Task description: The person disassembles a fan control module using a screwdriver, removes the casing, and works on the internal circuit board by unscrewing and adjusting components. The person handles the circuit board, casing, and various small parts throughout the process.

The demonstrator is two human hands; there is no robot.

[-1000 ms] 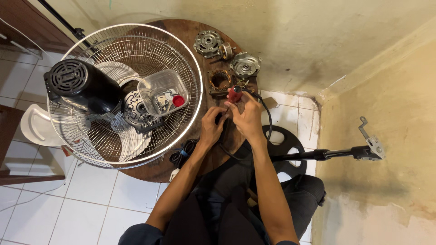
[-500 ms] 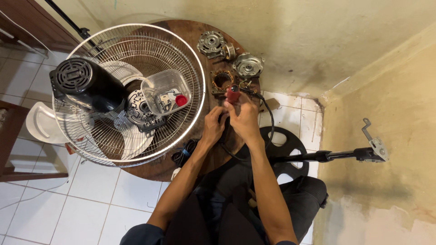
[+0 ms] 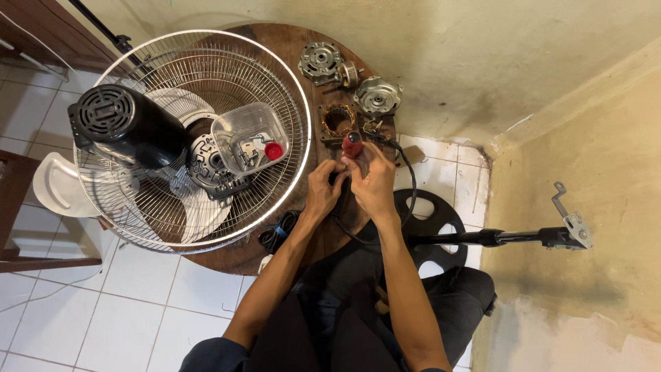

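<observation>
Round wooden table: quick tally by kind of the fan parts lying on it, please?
Round wire fan guard: 1
Black motor housing cover: 1
Clear plastic tub with small parts: 1
Silver metal motor end caps: 2
Copper-wound stator: 1
Red-handled tool, in the right hand: 1
Total: 7

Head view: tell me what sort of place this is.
Probably a home corner used for fan repair: a small round wooden table on a white tiled floor, with a wire fan guard, loose motor housings and a copper-wound stator.
</observation>
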